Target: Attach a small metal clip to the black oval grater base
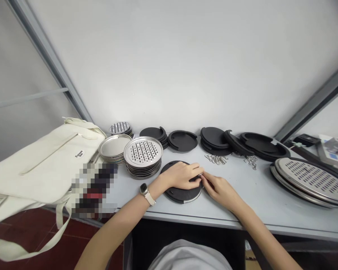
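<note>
A black round plastic holder (176, 193) lies on the table in front of me, a strip of silvery metal showing at its lower right edge. My left hand (183, 175) rests across its top, fingers bent towards the right rim and holding it there. At that rim my right hand (215, 187) is closed in a pinch; a tiny shiny bit shows at the fingertips, too small to name. Behind the hands lie small bent wire clips (217, 159), with another loose bunch of wire clips (251, 162) farther right.
A stack of round metal grater plates (143, 152) and a stack of plain-faced metal discs (114, 146) stand left. Black holders (183, 141) line the wall. Large oval grater plates (310, 180) lie right. A cream bag (45, 161) covers the table's left end.
</note>
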`<action>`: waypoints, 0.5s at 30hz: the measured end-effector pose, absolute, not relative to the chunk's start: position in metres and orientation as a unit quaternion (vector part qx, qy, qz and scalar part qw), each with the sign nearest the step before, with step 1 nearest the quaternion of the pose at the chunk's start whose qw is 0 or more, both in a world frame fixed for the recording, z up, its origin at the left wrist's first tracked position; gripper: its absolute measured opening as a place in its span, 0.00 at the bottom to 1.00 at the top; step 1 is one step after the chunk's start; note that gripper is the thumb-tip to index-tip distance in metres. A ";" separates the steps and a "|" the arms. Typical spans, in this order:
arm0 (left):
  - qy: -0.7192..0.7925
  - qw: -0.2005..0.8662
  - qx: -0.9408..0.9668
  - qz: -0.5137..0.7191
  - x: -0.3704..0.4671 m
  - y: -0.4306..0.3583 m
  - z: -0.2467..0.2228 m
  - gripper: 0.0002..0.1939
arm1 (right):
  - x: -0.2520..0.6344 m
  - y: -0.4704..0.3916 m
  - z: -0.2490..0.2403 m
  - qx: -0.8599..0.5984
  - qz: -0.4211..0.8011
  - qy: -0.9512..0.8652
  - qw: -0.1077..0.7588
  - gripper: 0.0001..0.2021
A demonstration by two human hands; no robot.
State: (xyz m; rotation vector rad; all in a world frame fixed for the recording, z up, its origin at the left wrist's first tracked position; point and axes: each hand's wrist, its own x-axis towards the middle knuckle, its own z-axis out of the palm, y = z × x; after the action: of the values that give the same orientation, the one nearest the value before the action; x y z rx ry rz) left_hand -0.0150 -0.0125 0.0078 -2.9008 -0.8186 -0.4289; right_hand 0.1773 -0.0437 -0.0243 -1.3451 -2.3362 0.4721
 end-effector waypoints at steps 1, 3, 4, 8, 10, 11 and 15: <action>-0.269 0.049 -0.952 -0.140 -0.015 -0.012 0.008 0.08 | 0.177 -0.044 -0.024 -0.482 0.169 -0.836 0.200 0.14; -0.268 0.054 -0.952 -0.141 -0.015 -0.013 0.008 0.08 | 0.177 -0.044 -0.024 -0.482 0.170 -0.837 0.196 0.15; -0.267 0.057 -0.952 -0.141 -0.014 -0.013 0.007 0.08 | 0.177 -0.044 -0.024 -0.481 0.170 -0.838 0.194 0.15; -0.265 0.061 -0.952 -0.140 -0.014 -0.013 0.007 0.08 | 0.178 -0.043 -0.024 -0.480 0.174 -0.837 0.196 0.14; -0.267 0.062 -0.952 -0.140 -0.014 -0.013 0.006 0.08 | 0.178 -0.043 -0.025 -0.481 0.176 -0.836 0.197 0.14; -0.267 0.062 -0.951 -0.140 -0.014 -0.013 0.006 0.08 | 0.178 -0.043 -0.025 -0.481 0.177 -0.836 0.198 0.14; -0.269 0.063 -0.950 -0.143 -0.014 -0.012 0.005 0.08 | 0.179 -0.043 -0.025 -0.479 0.175 -0.836 0.201 0.14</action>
State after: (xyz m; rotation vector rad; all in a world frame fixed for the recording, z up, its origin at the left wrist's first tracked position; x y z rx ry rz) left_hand -0.0138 -0.0121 0.0048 -2.8724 -0.8136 -0.4320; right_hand 0.1787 -0.0425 -0.0252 -1.3391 -2.3353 0.4900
